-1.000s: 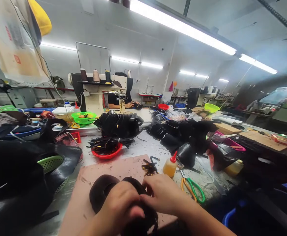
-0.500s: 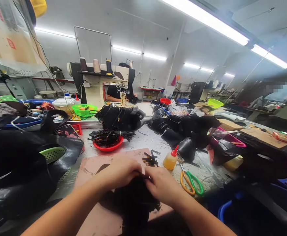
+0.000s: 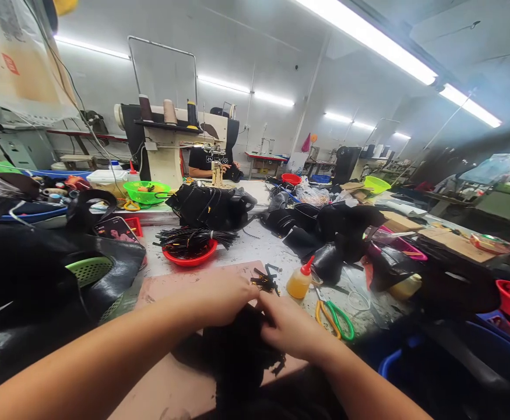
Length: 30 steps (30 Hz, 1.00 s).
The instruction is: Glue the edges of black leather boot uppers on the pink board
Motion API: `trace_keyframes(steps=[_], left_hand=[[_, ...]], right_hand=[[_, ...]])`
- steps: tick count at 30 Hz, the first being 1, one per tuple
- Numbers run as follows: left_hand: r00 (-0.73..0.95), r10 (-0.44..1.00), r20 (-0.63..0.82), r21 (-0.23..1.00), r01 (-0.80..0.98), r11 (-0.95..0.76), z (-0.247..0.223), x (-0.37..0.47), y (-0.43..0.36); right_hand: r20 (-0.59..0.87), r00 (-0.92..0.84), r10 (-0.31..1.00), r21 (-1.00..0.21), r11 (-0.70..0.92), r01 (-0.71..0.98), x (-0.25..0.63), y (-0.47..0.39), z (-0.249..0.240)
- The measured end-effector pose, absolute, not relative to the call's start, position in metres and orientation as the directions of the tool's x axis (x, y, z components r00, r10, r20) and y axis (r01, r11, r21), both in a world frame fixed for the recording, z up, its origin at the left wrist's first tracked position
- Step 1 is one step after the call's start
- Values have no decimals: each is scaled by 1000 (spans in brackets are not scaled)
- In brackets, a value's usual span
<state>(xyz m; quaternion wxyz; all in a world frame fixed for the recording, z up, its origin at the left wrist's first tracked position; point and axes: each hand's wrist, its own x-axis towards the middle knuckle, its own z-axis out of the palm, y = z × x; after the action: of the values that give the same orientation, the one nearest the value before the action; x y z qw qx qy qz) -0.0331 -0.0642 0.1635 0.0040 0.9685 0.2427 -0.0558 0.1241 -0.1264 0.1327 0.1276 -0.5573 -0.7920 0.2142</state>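
Note:
A black piece of leather-like material [image 3: 237, 347] lies over the pinkish work board [image 3: 158, 291], its shape hard to make out. My left hand [image 3: 226, 297] is closed at its upper edge, fingers bent downward and partly hidden. Against it, my right hand [image 3: 287, 326] pinches the same black piece, thumb and fingers together. The two hands touch or nearly touch. Just beyond them lie short black strips [image 3: 267, 279] with bits of yellow. To the right stand a glue bottle [image 3: 301, 283] with a red nozzle and scissors [image 3: 337, 319] with orange and green handles.
A red bowl [image 3: 193, 256] holds a bundle of black strips. Black bags [image 3: 206, 207] are heaped behind it, more black pieces [image 3: 324, 224] to the right. A sewing machine [image 3: 167, 157] stands at the back, a person [image 3: 202, 160] behind it. A blue tub [image 3: 388, 364] sits low right.
My left hand has shifted slightly right, closer to the right hand, both still on the black piece. The view has moved a little. The person behind the machine shows more of their hands.

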Motion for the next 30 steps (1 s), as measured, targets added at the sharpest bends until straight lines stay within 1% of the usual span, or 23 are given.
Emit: trace_keyframes(steps=[4,8,10,12,14,16,18,20,23,28,30], left_hand=[[832,540,-127,-8,544,-839,168,-40,-61],[784,583,-213,-87,579,-810,179,-42,-65],[762,602,-238,-115,593,-797,181,-42,-69],[755,619,-215,-113,610,-784,178,-41,-71],[756,634,-165,-72,632,-772,174,-42,-72],[763,636,-116,11,641,-767,169,-46,-71],[775,624,-98,81,632,-771,167,-50,-70],[784,612,-103,89,620,-780,167,-53,-69],[799,590,-118,41,597,-801,169,-54,-71],[805,570,-168,-22,575,-818,172,-52,-72],[801,574,-172,-12,581,-814,171,-51,-70]], right_hand=[[-55,-302,952,-436,249,865,130,-131,132],[-77,-267,960,-378,220,899,124,-130,140],[-37,-258,965,-356,229,906,115,-127,142],[20,-274,961,-309,267,913,105,-122,142],[52,-292,955,-239,296,925,96,-118,140],[46,-308,950,-176,311,934,92,-116,137],[35,-325,945,-135,327,936,91,-116,136],[27,-354,935,-121,354,927,94,-117,136],[13,-383,924,-122,381,916,101,-120,137],[-29,-360,933,-93,356,930,109,-121,137],[-31,-373,927,-98,368,925,109,-122,137]])
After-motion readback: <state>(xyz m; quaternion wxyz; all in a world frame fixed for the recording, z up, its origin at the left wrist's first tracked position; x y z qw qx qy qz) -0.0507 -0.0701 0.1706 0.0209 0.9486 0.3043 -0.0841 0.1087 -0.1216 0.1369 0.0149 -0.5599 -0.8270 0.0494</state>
